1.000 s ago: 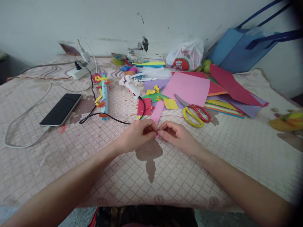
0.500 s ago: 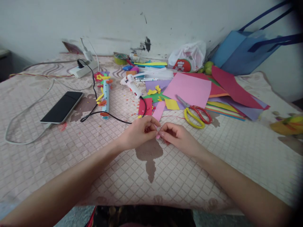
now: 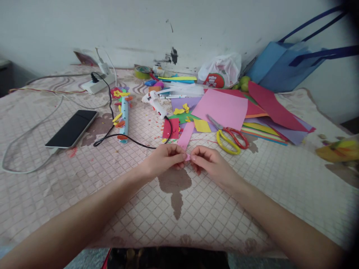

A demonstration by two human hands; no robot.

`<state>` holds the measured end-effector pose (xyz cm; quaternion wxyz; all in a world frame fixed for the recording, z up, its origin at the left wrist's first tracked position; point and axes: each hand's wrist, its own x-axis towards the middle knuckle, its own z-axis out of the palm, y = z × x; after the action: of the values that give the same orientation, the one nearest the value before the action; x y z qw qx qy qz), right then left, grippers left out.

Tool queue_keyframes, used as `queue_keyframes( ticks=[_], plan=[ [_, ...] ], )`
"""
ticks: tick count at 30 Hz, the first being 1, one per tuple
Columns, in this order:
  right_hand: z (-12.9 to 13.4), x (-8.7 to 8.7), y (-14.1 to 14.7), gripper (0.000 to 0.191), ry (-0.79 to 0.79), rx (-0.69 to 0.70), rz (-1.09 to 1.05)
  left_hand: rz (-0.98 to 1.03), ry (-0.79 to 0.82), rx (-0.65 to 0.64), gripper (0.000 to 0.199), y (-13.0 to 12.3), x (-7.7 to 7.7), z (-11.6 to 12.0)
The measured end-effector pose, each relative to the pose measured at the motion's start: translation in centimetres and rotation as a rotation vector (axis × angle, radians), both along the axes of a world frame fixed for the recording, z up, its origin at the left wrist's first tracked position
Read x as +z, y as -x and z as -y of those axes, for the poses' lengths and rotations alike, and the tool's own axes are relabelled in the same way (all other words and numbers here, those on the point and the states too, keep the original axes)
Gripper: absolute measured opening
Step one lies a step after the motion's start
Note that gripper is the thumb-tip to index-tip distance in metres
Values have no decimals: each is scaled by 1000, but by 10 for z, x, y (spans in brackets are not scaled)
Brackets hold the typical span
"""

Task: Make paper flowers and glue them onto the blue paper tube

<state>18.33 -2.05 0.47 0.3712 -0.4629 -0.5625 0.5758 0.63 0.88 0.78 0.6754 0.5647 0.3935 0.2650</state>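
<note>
A small pink paper piece [image 3: 187,157] is pinched between the fingertips of my left hand [image 3: 167,160] and my right hand [image 3: 209,161], low over the tablecloth. Both hands have curled fingers. Just beyond them lies a pink paper strip [image 3: 185,136], and beside it a red paper piece [image 3: 169,129] with small scraps on it. Scissors [image 3: 228,140] with one yellow and one red handle rest to the right, their blades on pink paper. A white glue gun [image 3: 156,105] lies further back with its black cord trailing left.
At the left are a phone [image 3: 72,129] on a cable, a power strip [image 3: 98,84] and a decorated light-blue strip [image 3: 124,119]. Colored sheets [image 3: 277,108], a white plastic bag [image 3: 220,71] and a blue bag [image 3: 272,67] are at the back right.
The small pink piece now shows flatter between my fingertips, and my right fingers have shifted slightly. The whole view has moved a little.
</note>
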Motion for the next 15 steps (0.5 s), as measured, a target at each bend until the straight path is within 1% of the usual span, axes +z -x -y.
queue_keyframes(
  ticks=[5, 8, 13, 15],
  plan=[
    [0, 1, 0, 14, 41, 17, 1, -33, -33, -50, 13, 2, 2, -2],
    [-1, -1, -1, 12, 57, 24, -23, -14, -17, -59, 13, 2, 3, -1],
    [-2, -3, 0, 12, 51, -34, -53, 52, 15, -3, 19, -1, -1, 1],
    [-1, -2, 0, 13, 47, -28, -42, 48, 21, 27, 18, -2, -2, 2]
  ],
)
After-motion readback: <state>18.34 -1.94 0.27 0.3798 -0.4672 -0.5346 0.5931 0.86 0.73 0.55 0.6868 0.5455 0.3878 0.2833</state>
